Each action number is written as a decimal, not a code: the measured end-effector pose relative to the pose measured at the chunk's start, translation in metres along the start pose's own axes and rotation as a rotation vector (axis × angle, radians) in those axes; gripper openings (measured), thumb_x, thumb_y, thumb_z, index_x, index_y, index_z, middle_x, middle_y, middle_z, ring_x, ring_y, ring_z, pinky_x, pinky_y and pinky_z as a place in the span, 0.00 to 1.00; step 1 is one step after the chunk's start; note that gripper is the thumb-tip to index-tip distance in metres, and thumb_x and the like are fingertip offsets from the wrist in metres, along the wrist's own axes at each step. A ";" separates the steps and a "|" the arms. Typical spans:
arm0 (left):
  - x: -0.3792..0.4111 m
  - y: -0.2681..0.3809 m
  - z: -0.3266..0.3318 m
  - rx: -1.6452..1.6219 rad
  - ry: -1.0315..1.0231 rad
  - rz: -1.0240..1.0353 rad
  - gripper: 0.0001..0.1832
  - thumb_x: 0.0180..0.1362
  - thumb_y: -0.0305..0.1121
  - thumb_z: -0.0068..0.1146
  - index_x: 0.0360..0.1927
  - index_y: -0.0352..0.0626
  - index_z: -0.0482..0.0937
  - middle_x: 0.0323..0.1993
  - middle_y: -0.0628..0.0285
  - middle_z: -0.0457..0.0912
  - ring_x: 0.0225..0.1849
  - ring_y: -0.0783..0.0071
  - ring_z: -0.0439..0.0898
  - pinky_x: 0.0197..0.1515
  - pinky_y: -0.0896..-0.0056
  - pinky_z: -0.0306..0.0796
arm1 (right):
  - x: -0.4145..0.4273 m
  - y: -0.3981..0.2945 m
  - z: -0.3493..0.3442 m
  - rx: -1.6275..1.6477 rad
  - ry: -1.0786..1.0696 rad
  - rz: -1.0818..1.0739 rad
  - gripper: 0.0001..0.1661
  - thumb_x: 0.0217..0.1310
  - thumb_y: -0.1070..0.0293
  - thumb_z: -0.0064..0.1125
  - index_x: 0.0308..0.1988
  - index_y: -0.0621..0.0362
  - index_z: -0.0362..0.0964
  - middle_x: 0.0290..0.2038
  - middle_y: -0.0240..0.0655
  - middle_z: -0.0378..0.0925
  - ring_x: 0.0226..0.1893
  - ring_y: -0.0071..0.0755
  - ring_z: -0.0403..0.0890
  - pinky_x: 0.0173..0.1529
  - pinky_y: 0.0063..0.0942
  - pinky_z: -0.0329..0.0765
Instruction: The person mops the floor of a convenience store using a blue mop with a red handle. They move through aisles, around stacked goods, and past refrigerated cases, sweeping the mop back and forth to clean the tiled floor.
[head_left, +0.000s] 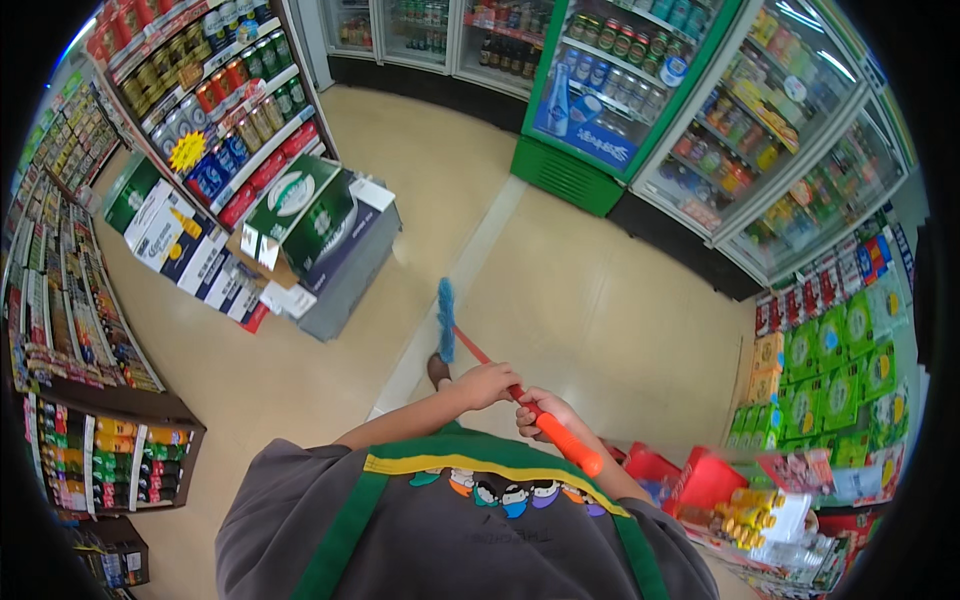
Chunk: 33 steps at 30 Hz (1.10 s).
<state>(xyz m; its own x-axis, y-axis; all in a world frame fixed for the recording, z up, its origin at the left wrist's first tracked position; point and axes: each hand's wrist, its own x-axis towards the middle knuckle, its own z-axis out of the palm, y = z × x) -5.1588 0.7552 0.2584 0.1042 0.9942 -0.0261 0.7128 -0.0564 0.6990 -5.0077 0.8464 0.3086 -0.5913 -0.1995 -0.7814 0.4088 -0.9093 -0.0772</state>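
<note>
Both hands are on the red handle (471, 345) of a floor mop, in front of my apron. My left hand (487, 384) is closed on the shaft, nearer the head. My right hand (551, 418) grips it just behind, where the thick orange grip (571, 444) begins; the end of that grip points back toward my right side. At the far end the narrow blue fibre mop head (446, 319) is over the pale strip in the beige floor (600, 300). Beside it a brown shoe (438, 369) shows, partly hidden.
Ahead on the left, a green beer carton (300, 214) and other boxes stand before a shelf of cans (225, 97). A green-framed drinks fridge (574, 172) and glass-door coolers (750, 135) line the far right. Green packs (825, 352) and red boxes (705, 480) sit at my right.
</note>
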 end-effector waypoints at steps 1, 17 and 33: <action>0.018 -0.023 -0.022 0.003 -0.017 0.002 0.11 0.47 0.35 0.56 0.36 0.46 0.74 0.35 0.59 0.73 0.40 0.60 0.74 0.41 0.64 0.68 | 0.015 -0.031 0.012 0.037 0.000 0.028 0.03 0.54 0.66 0.43 0.32 0.49 0.60 0.13 0.28 0.62 0.11 0.22 0.62 0.14 0.20 0.55; 0.297 -0.326 -0.320 0.048 0.103 -0.060 0.11 0.46 0.32 0.55 0.35 0.48 0.74 0.33 0.59 0.73 0.37 0.60 0.74 0.37 0.64 0.69 | 0.188 -0.498 0.162 -0.185 0.013 0.036 0.04 0.54 0.66 0.44 0.31 0.48 0.57 0.16 0.26 0.60 0.12 0.20 0.63 0.15 0.21 0.57; 0.447 -0.638 -0.631 -0.002 0.331 -0.359 0.11 0.43 0.33 0.58 0.33 0.49 0.75 0.30 0.60 0.73 0.34 0.60 0.75 0.35 0.63 0.69 | 0.423 -0.906 0.404 -0.577 0.052 0.281 0.05 0.51 0.68 0.43 0.32 0.50 0.57 0.14 0.27 0.60 0.10 0.21 0.62 0.14 0.21 0.58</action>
<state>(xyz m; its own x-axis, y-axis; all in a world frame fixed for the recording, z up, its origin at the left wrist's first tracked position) -6.0046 1.2933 0.2512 -0.3742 0.9266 -0.0374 0.6622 0.2952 0.6887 -5.9090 1.4381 0.2986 -0.3782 -0.3702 -0.8485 0.8603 -0.4790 -0.1744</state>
